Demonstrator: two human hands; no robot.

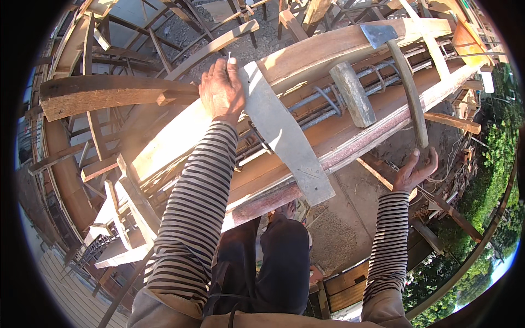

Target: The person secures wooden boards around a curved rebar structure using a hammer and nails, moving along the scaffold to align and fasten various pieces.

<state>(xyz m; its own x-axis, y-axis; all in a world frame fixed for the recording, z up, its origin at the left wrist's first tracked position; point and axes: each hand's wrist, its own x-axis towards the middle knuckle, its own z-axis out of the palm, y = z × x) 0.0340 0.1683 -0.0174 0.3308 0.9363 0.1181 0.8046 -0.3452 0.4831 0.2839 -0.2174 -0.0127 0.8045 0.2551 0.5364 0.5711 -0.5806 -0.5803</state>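
Your L hand point(223, 90) is closed up at the form's far side, fingers curled, thumb tucked alongside; it looks to pinch a thin pale nail point(229, 54) pointing up, tho it's v. small to make out. Prob. gripped low like that so the tip end stays clear of the fingers. Your R hand point(415, 172) is half open, thumb and fingers apart w/ a gap btwn, nothing seen in it.

The hammer point(408, 87) lies across the form: head on the far board point(350, 52), handle over the near rail point(363, 136), its end sticking out twd you. Prob. parked that way b/c the two sides carry it over the gap and the grip faces your R hand. Thumb's right by the handle end; can't tell if it's touching.

The grey strip point(284, 131) also bridges both sides, near end overhanging the rail; prob. laid crosswise so it spans the trough w/o dropping in. Its far end is just beside your L hand, so strip and nail are L, hammer's R. Btwn strip & hammer, the grey block point(354, 94) sits crosswise over the rebar point(313, 97), out of both hands.
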